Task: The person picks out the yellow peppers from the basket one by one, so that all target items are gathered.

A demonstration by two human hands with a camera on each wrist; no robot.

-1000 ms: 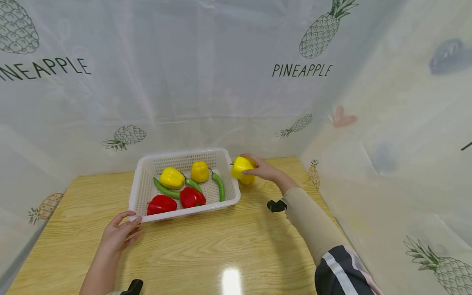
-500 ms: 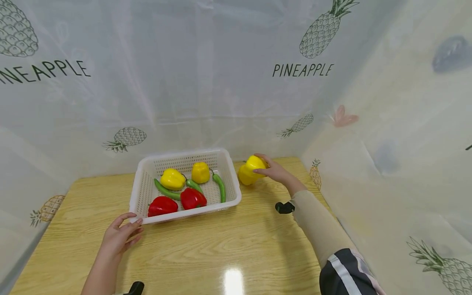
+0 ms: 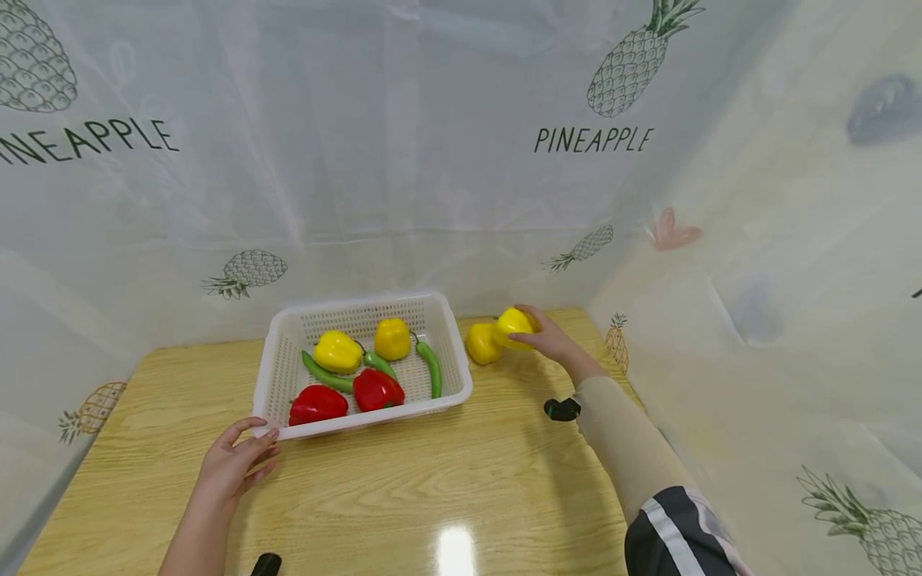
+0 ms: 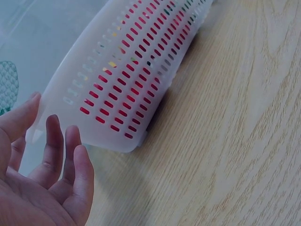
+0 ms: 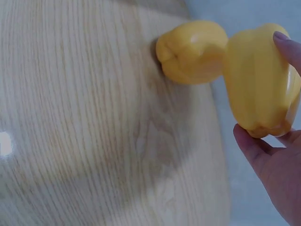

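My right hand (image 3: 549, 339) grips a yellow bell pepper (image 5: 256, 75) between thumb and fingers, to the right of the basket. A second yellow bell pepper (image 3: 483, 344) lies on the table just left of the held one. At the near left corner of the white plastic basket (image 3: 461, 352), my left hand (image 3: 234, 464) pinches the rim with the thumb and a finger; its other fingers curl loosely beside the wall. Inside the basket are two yellow bell peppers (image 3: 338, 352), two red bell peppers (image 3: 378, 390) and green chili peppers (image 3: 428, 368).
The wooden table (image 3: 403, 480) carries the basket near its back edge. A translucent sheet (image 3: 403, 160) printed with pineapples hangs behind and along the right side, close to the right arm.
My right hand has carried the yellow bell pepper rightward, away from the basket's right side, uncovering the other yellow pepper on the table. The left hand stays at the basket corner.
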